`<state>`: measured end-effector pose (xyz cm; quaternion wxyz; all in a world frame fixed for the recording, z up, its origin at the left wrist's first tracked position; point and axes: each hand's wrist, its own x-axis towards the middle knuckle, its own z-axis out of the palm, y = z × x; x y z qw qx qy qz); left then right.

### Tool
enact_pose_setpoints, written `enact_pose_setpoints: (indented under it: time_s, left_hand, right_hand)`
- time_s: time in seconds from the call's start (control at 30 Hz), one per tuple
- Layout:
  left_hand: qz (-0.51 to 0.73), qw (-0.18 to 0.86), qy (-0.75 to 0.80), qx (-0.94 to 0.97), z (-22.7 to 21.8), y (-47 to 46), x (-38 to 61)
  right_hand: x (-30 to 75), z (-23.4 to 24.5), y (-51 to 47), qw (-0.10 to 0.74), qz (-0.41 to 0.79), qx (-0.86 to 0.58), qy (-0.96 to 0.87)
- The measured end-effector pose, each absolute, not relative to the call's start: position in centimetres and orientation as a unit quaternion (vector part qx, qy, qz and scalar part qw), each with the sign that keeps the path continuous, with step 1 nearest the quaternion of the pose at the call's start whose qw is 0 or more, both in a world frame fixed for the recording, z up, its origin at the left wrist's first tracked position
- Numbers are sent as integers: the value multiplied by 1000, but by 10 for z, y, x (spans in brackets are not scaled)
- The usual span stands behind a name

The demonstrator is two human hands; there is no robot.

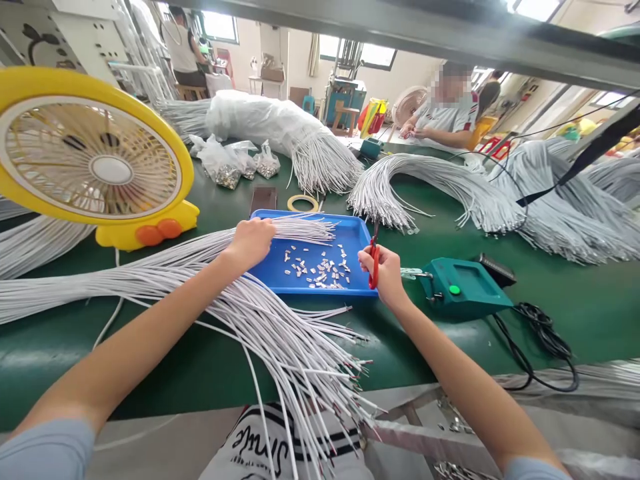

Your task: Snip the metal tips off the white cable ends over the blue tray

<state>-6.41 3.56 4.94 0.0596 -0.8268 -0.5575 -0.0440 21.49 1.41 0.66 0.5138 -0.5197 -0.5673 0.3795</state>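
My left hand [251,241] is closed round a bundle of thin white cables [150,263] that runs from the left across the green table [575,307] to the blue tray [355,233]. The cable ends lie over the tray's far edge. My right hand [386,272] grips red-handled scissors [374,261] at the tray's right side, blades pointing up. Several small white cut pieces [320,267] lie scattered in the tray. More white cables [300,353] fan out toward me over the table's front edge.
A yellow desk fan [95,157] stands at the left. A teal box with a green button [463,287] and black cord sits right of the tray. Large cable bundles [450,190], bags of parts [230,163] and a tape roll [303,202] lie beyond. A person [447,117] works across the table.
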Motion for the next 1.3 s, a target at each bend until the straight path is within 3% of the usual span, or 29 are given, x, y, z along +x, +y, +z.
enact_pose_setpoints:
  time_s: [0.23,0.43,0.53,0.67,0.83,1.13,1.3]
  left_hand:
    - [-27,62,-570,-819,31,49,-72]
    - [-84,15,-582,-809,37,56,-73]
    - [-118,-59,-547,-827,45,50,-65]
    - [-160,-267,-401,-861,65,18,-41]
    - [-81,-379,-232,-892,86,-30,-18]
    - [-131,-610,-168,-763,67,-33,-12]
    - [-95,-694,-140,-700,59,-44,0]
  right_hand:
    - [216,6,14,523,374,-519,-563]
    - [217,7,14,528,380,-514,-559]
    - [217,8,13,532,382,-513,-556]
    - [216,9,12,533,384,-514,-552]
    - [214,8,12,530,389,-513,-552]
    - [214,5,12,529,396,-504,-556]
    - [212,6,9,531,409,-497,-552]
